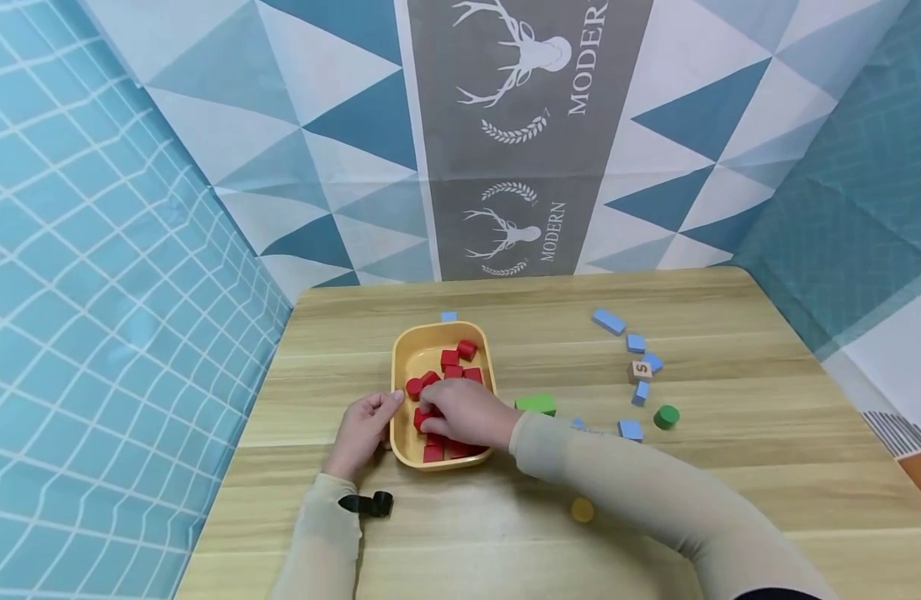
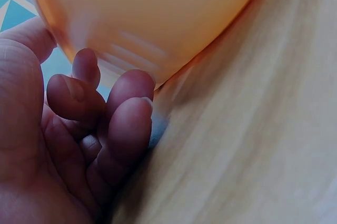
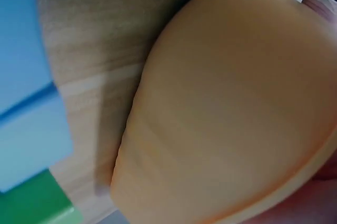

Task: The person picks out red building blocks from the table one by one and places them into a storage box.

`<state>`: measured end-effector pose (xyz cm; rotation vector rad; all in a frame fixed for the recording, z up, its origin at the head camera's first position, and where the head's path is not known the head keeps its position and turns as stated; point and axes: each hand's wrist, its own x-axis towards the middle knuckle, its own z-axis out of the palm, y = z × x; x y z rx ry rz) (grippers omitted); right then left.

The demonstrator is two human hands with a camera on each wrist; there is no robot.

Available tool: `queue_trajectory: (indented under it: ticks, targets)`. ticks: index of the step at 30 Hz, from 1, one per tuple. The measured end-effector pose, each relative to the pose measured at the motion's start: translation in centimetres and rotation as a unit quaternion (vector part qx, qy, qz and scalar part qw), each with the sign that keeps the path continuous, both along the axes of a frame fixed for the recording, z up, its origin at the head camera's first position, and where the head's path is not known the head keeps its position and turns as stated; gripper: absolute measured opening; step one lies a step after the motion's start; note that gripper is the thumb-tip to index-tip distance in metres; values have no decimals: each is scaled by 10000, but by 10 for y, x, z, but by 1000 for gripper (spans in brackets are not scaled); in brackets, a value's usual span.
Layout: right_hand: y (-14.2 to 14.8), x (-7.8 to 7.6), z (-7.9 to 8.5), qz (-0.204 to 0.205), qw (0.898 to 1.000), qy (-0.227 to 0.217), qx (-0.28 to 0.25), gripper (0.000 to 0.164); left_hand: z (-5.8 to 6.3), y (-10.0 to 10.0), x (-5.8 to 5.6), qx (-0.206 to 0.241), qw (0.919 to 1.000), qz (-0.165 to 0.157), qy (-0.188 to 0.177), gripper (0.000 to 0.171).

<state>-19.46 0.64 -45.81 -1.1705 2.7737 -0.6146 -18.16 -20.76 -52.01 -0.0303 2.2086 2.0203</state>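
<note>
An orange-yellow plastic bin point(image 1: 395, 358) stands on the wooden table with several red blocks point(image 1: 471, 374) inside, some cubes and some cylinders. At its left side my left hand point(image 1: 361, 429) grips the wall, thumb at the rim and fingers curled against the outside, as the bin's outer wall point(image 2: 158, 19) in the left wrist view also shows. My right hand point(image 1: 463, 410) reaches over the right rim into the bin and pinches a red block point(image 1: 420, 418) among the others. In the right wrist view the bin wall point(image 3: 226, 103) hides most of that hand.
Right of the bin lie a green block point(image 1: 536, 405), a green cylinder point(image 1: 666, 417), a wooden letter cube point(image 1: 640, 372) and several blue blocks point(image 1: 608, 321). A yellow disc point(image 1: 583, 510) lies beside the right forearm. Another blue block point(image 1: 448, 317) sits behind the bin.
</note>
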Motion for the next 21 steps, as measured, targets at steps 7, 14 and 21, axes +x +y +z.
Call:
queue_trajectory:
  ticks: [7,14,21]
  targets:
    - [-8,0,2,87,9988,-152,-467,12,2,-6,1,-123,9999,86,-9,54]
    - [23,3,13,114,9975,69,-701,7,-3,-5,0,-10,9999,109,-72,49]
    - [135,-18,31,-1338,9883,18,-729,9,8,-13,4,-285,9990,34,-341,48]
